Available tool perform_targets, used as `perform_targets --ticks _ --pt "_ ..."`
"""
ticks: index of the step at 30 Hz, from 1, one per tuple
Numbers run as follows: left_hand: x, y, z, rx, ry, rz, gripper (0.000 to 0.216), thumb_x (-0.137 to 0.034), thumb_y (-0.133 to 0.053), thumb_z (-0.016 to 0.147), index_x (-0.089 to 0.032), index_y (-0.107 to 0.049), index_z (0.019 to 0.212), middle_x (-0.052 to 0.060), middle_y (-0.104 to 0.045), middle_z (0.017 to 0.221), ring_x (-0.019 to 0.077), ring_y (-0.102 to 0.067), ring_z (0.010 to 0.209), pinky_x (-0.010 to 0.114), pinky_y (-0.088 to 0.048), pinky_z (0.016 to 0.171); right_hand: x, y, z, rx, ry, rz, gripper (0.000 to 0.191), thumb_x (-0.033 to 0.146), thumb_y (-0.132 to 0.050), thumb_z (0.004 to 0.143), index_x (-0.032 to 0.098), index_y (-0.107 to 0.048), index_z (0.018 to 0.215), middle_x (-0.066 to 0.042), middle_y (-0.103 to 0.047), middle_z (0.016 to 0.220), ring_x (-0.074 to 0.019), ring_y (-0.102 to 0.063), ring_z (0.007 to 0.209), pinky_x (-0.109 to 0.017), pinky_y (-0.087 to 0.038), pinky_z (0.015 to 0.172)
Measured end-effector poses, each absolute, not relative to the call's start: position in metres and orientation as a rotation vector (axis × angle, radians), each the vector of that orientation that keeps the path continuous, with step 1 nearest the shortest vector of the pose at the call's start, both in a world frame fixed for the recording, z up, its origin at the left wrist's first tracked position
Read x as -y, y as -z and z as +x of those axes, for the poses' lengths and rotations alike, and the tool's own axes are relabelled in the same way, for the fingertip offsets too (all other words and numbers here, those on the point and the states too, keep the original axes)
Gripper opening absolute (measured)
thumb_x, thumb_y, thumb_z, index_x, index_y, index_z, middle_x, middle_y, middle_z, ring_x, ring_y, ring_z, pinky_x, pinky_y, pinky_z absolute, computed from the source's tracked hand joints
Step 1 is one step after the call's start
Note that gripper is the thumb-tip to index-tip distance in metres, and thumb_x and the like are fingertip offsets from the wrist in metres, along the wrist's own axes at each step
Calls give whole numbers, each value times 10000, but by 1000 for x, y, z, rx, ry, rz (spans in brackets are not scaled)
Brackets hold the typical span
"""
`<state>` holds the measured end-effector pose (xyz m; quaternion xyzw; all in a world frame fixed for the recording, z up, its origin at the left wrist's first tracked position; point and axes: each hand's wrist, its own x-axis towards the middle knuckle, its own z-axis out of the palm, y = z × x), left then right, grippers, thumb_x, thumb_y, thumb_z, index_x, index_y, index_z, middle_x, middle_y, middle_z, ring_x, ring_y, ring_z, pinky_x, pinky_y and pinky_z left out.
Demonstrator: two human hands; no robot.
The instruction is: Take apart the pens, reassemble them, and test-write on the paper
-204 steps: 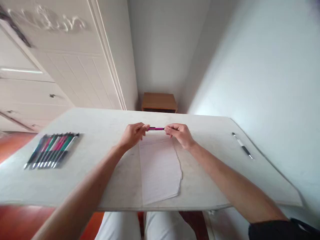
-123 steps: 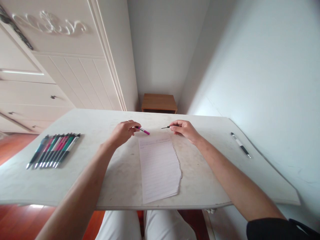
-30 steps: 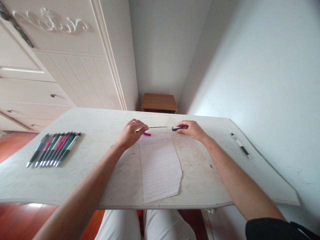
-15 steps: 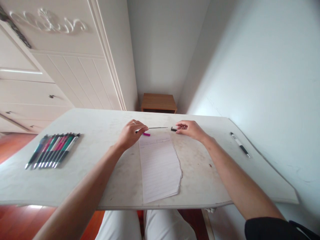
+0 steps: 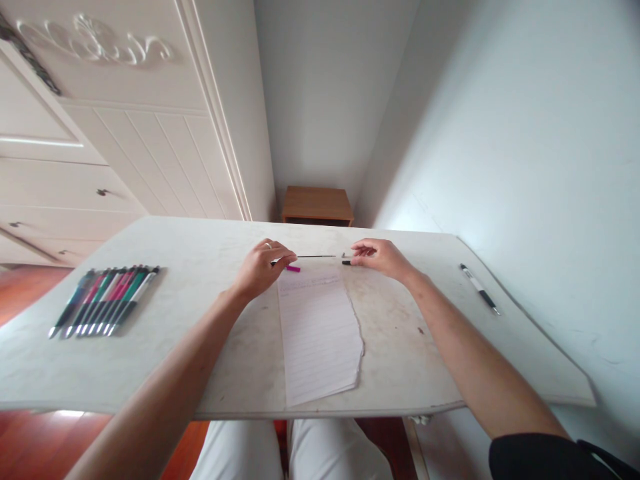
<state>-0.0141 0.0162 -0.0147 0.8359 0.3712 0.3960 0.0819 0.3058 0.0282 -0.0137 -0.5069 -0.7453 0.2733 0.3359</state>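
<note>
At the far left of the pale, scuffed table top [image 5: 200,347], a row of click pens with black, green and pink barrels [image 5: 103,300] is laid side by side, untouched. Further right, the left hand [image 5: 263,267] is curled, its fingertips pressed together on the thin black refill [image 5: 317,256], which is held level and points right. The short pink plastic barrel [image 5: 293,269] shows just under those fingers, at the top left corner of the torn lined sheet of paper [image 5: 320,333] (whether it is gripped or only lies there cannot be told).

A gap is left between the refill's free end and the small black tip piece [image 5: 346,263], which is pinched by thumb and forefinger of the right hand [image 5: 383,257], low over the table. The pink pen is thus seen in separate parts: refill out, tip off, nothing joined. The paper bears faint marks along its top only. Well apart, near the right edge, a white and black pen [image 5: 479,289] lies alone.
</note>
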Motion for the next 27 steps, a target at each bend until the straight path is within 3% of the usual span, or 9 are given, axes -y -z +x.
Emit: perform_targets --ticks 12,18,27 --pt "-17 16 -15 -1105 -1179 2518 235 -339 -556 942 -227 -752 878 42 -743 868 204 -628 859 361 -494 814 -28 14 307 1935 -753 -1312 394 414 -809 658 166 -744 958 -68 -744 828 -194 -661 728 -341 -532 733" --pt "-17 16 -14 -1102 -1184 2521 224 -325 -563 939 -230 -756 878 40 -743 863 205 -626 858 358 -495 810 -24 8 299 1896 -677 -1323 296 422 -731 745 176 -747 909 -73 -744 850 -198 -656 743 -340 -526 736" --pt "-10 10 -10 -1097 -1152 2532 217 -298 -563 935 -231 -759 869 40 -740 860 209 -621 871 351 -498 805 -10 4 273 2024 -594 -1013 284 451 -730 784 208 -755 930 -83 -684 896 -188 -617 765 -349 -517 749"
